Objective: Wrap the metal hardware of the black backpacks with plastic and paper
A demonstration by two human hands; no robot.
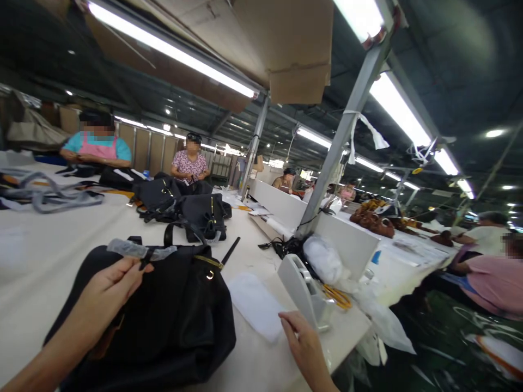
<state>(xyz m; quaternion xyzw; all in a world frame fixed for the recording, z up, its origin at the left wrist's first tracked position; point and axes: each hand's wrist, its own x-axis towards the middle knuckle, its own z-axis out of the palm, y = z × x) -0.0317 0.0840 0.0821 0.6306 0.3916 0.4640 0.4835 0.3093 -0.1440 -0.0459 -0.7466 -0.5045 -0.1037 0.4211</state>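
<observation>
Black bag (175,316) lies on the pale surface (24,305), its top edge directed away from the camera. Left hand (116,286), above the bag: thumb and fingers pinch a narrow black strap (146,259), with clear plastic (126,248) extending to both sides of the fingertips. Right hand (301,340): fingertips at the near edge of a white sheet (253,302); whether they grip it cannot be told. Tape dispenser (300,288) stands just beside the sheet; yellow-handled scissors (337,295) lie beyond it. Two dark bags (202,212) rest farther back, near two seated co-workers (190,163).
</observation>
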